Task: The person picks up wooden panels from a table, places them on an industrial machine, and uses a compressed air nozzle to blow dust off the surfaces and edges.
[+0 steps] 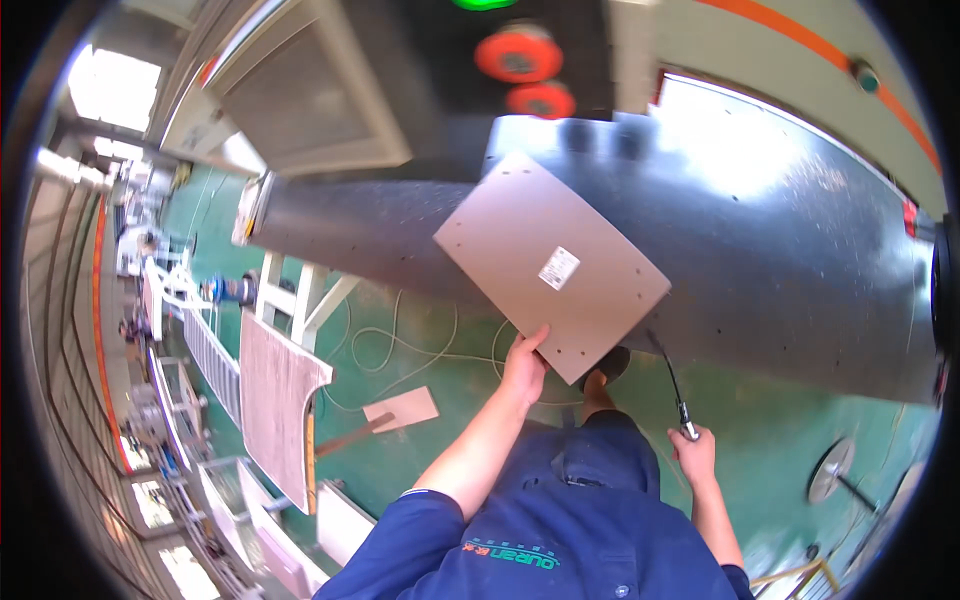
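Note:
A flat rectangular grey-brown panel (520, 240) with small holes near its edges and a white label (559, 268) lies tilted over the dark machine table. My left hand (526, 368) grips its near left edge, thumb on top and the other fingers underneath. To the right of the panel, my right hand (694, 452) is closed around a slim tool with a silver and black body (686, 420), which looks like an air blow gun. A thin black tube or hose (667, 362) runs from it toward the panel's right corner. My fingers partly hide the tool's grip.
The dark table (800, 290) stretches across in front of me. Above it hangs a black machine part with red round knobs (518, 56). A loose pale board (402, 408) and hoses lie on the green floor. To the left stands a cloth-covered bench (275, 400); at right, a round-based stand (832, 470).

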{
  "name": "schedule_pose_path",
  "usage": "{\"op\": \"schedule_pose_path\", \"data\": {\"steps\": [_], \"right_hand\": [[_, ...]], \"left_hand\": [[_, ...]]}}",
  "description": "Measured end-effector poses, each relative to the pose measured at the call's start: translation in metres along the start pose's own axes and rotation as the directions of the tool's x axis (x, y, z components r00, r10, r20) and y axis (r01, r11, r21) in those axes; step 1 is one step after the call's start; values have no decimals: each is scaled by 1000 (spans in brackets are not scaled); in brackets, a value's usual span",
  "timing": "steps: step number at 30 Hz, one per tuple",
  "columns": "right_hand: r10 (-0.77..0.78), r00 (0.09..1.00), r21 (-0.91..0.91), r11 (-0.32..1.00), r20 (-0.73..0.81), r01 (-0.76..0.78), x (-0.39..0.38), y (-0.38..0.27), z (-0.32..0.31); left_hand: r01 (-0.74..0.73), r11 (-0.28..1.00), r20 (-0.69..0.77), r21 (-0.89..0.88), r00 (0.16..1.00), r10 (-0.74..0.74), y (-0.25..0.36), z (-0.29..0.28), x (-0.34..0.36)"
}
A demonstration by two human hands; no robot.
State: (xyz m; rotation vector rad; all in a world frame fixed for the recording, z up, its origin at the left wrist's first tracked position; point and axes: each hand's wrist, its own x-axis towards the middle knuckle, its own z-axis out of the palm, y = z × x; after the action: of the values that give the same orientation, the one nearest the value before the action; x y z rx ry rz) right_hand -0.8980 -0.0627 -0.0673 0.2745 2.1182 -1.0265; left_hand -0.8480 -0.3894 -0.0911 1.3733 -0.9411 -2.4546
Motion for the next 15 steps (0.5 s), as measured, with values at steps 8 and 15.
{"op": "schedule_pose_path", "data": {"steps": [8,15], "right_hand": [[-128,992,40,991,17,127,-8,6,14],[-231,965,-23,972,121,235,-35,-26,77]], "left_hand": [[-119,975,22,-189,992,125,0,-79,-84],[-427,902,-148,-70,898,414,-44,-212,-238]]}}
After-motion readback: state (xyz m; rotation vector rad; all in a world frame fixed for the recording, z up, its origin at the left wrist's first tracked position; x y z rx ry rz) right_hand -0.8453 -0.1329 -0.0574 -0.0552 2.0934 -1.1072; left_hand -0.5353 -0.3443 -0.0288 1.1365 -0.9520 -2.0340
